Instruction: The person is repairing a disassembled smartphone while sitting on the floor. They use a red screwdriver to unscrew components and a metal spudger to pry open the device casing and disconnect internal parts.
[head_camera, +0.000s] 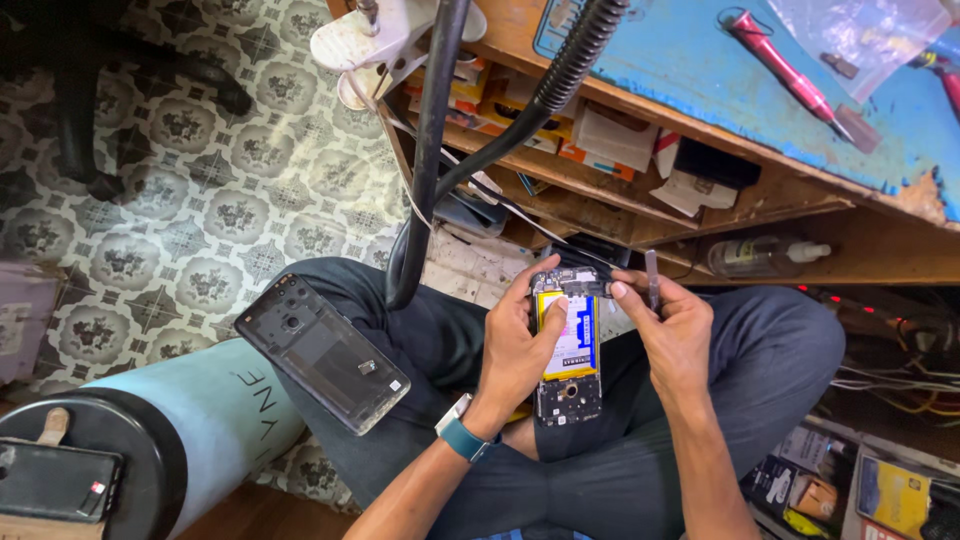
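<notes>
My left hand (515, 345) grips an opened smartphone (568, 345) over my lap, back cover off, its yellow and blue battery showing. The thumb rests on the battery's left side. My right hand (672, 330) touches the phone's top edge with a fingertip and holds a thin grey pry tool (651, 280) upright between its fingers. The phone's dark back cover (322, 352) lies inner side up on my left knee. A blue band with a watch sits on my left wrist.
A wooden bench with a blue mat (680, 60) stands ahead, a red screwdriver (785, 75) on it. Boxes and a small bottle (765, 257) fill the shelves below. A black lamp arm (430, 150) hangs in front. A pale blue cylinder (200, 420) is at lower left on patterned floor.
</notes>
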